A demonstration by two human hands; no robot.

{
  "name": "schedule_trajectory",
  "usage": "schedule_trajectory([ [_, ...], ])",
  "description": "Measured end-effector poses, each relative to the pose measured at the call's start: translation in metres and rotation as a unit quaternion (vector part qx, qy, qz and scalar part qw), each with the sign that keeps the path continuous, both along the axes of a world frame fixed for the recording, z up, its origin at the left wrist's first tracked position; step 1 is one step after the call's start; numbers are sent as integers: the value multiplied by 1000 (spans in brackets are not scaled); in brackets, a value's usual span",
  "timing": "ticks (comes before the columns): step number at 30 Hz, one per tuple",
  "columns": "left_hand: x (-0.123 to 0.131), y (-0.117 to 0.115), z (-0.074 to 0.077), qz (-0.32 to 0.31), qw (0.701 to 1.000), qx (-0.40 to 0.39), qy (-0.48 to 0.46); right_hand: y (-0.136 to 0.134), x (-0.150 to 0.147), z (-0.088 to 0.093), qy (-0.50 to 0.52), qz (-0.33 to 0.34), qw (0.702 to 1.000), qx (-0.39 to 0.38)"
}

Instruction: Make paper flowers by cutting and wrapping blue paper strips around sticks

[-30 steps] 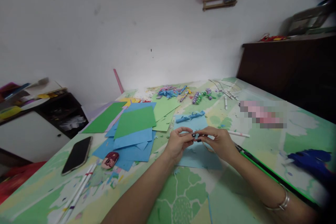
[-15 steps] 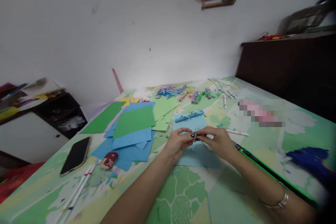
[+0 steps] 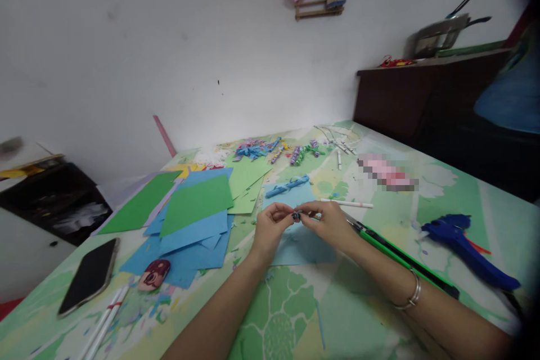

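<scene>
My left hand (image 3: 270, 230) and my right hand (image 3: 331, 226) meet fingertip to fingertip over a light blue paper sheet (image 3: 301, 250). Both are closed in a pinch. A tiny bluish bit shows between the dark-nailed fingertips, mostly hidden and too small to name. Just beyond the hands, a blue paper roll (image 3: 287, 187) with small curled strips lies on the sheet's far part. Close to my right hand is a white stick (image 3: 350, 203). A green utility knife (image 3: 407, 259) lies partly under my right forearm.
Left are stacked green and blue papers (image 3: 198, 202), a dark red rounded case (image 3: 154, 275), a phone (image 3: 89, 277) and white sticks (image 3: 103, 323). A blue glue gun (image 3: 468, 250) lies right. Decorated paper rolls (image 3: 295, 156) and blue paper curls (image 3: 252, 149) sit near the wall.
The view has turned to the right, so things appear further left and more of the glue gun shows. Both hands stay pinched together, with the fingers slightly shifted.
</scene>
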State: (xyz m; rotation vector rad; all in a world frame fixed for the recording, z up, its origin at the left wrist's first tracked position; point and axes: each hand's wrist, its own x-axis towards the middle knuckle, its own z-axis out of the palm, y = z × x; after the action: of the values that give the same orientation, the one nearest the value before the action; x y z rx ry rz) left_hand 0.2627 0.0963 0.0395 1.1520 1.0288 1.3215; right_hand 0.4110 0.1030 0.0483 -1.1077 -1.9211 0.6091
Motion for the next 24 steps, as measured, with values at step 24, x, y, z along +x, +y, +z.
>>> schedule_trajectory([
  [24,-8,4,-3,3,998,13,-54,10,3,-8,160,45,970,-174],
])
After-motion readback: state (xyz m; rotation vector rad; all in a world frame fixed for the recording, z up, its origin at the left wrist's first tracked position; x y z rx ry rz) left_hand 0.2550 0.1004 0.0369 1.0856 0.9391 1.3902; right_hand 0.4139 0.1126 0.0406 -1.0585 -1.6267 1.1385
